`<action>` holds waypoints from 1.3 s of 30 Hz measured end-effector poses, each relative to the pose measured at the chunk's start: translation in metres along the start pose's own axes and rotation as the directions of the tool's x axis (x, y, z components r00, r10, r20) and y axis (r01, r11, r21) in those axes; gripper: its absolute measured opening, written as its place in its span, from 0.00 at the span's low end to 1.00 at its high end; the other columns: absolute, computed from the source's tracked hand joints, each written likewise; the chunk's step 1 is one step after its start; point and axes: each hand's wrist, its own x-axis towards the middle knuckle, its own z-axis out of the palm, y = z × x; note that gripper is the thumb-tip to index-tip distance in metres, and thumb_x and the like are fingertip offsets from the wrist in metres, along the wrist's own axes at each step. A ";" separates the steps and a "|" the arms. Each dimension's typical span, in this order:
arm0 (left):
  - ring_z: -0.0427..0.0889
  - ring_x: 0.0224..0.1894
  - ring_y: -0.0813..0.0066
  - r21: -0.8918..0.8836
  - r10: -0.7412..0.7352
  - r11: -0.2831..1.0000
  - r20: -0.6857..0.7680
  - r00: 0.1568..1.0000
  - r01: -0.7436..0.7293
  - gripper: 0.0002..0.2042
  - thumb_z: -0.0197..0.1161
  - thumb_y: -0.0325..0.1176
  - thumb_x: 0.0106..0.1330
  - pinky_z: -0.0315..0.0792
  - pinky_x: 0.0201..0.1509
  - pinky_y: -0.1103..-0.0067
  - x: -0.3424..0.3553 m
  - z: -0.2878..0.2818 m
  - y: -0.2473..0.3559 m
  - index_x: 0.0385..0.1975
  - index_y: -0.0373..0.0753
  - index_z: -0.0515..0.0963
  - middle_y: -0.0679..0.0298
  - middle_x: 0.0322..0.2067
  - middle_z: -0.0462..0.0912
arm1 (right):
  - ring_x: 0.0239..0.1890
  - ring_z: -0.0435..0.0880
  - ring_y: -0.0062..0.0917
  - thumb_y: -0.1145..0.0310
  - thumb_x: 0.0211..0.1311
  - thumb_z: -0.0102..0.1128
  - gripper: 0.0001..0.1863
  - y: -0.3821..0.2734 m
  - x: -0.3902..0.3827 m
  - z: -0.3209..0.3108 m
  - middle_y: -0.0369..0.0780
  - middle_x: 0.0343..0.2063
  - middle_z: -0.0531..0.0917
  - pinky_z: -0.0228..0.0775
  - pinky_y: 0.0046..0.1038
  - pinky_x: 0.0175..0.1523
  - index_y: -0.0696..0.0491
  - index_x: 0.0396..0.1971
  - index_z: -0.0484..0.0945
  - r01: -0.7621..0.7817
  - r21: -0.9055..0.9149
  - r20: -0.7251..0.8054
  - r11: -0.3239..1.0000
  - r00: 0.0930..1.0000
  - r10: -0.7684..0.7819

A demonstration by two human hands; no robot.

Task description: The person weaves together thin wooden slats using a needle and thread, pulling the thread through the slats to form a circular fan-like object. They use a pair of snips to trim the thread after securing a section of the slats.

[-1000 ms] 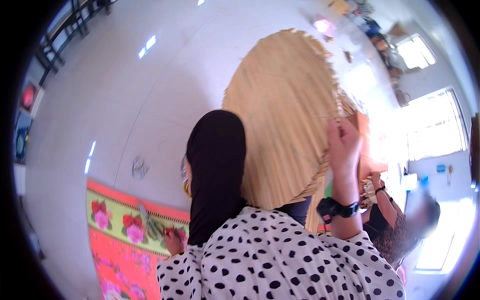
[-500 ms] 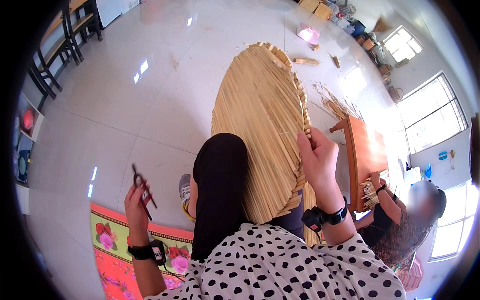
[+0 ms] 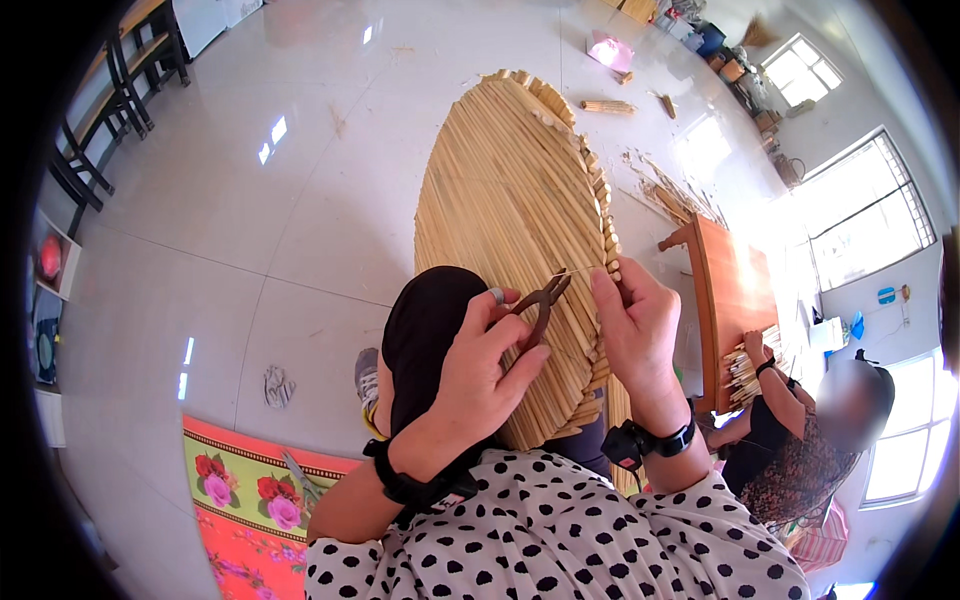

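Observation:
A large oval mat of pale plant stalks (image 3: 490, 190) leans over my lap, its right rim a row of cut stalk ends. My left hand (image 3: 490, 355) is closed round small dark scissors (image 3: 545, 300), the blade tips over the mat near that rim. A thin pale thread (image 3: 582, 268) runs from the blades to my right hand. Beside the right rim, my right hand (image 3: 640, 315) is closed, pinching the thread between thumb and forefinger; its fingers rest against the stalk ends. The thread's far end is too fine to make out.
A person (image 3: 790, 430) at right handles stalks on a brown wooden table (image 3: 740, 290). Stalk scraps (image 3: 670, 195) and a pink bag (image 3: 610, 50) lie on the floor. A flowered cloth (image 3: 240, 490) spreads at lower left, with metal scissors on it; chairs (image 3: 145, 60) stand far left.
My left hand has swung from the far left to the mat, bringing the scissors to the thread. My right hand stays pinched at the rim.

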 end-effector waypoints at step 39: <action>0.66 0.32 0.83 0.063 0.097 0.995 -0.288 0.953 -0.082 0.05 0.55 0.18 0.58 0.65 0.36 0.85 -0.016 -0.071 0.032 0.25 0.33 0.67 0.62 0.40 0.66 | 0.15 0.73 0.41 0.70 0.61 0.61 0.11 -0.003 0.004 0.002 0.49 0.14 0.74 0.66 0.35 0.22 0.61 0.27 0.71 0.070 -0.243 -0.046 0.968 0.995 -0.084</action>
